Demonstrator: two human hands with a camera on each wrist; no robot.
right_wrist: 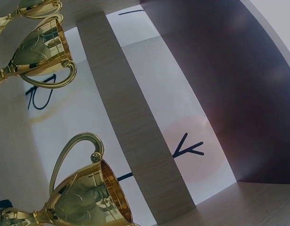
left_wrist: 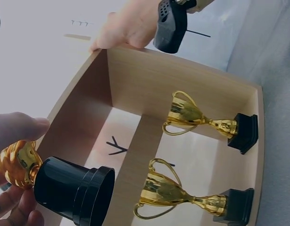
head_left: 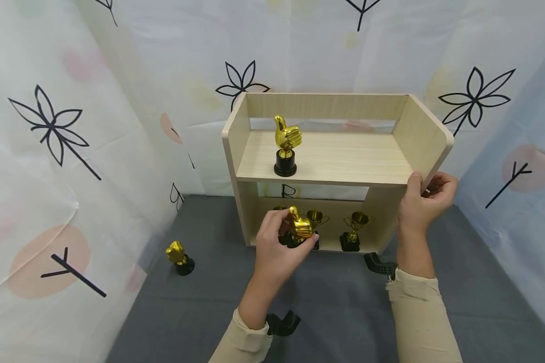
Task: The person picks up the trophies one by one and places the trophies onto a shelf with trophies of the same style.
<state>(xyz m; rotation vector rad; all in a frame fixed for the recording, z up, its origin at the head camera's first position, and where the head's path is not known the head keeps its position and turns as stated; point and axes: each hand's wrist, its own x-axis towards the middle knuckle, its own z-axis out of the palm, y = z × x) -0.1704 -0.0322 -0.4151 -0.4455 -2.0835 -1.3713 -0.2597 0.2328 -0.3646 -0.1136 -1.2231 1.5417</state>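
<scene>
We see the left hand (head_left: 277,247) pinching a gold thumbs-up trophy (head_left: 302,229) before a wooden two-tier shelf (head_left: 327,107).
From the head view, we find the right hand (head_left: 424,204) gripping the shelf's right side panel (head_left: 424,133), a second thumbs-up trophy (head_left: 288,138) on the upper tier (head_left: 349,156), and a gold hand trophy (head_left: 176,253) on the grey tabletop (head_left: 209,302); from the left wrist, the pinched trophy's black base (left_wrist: 71,188) near two gold cup trophies (left_wrist: 185,113); from the right wrist, three cups (right_wrist: 88,197).
</scene>
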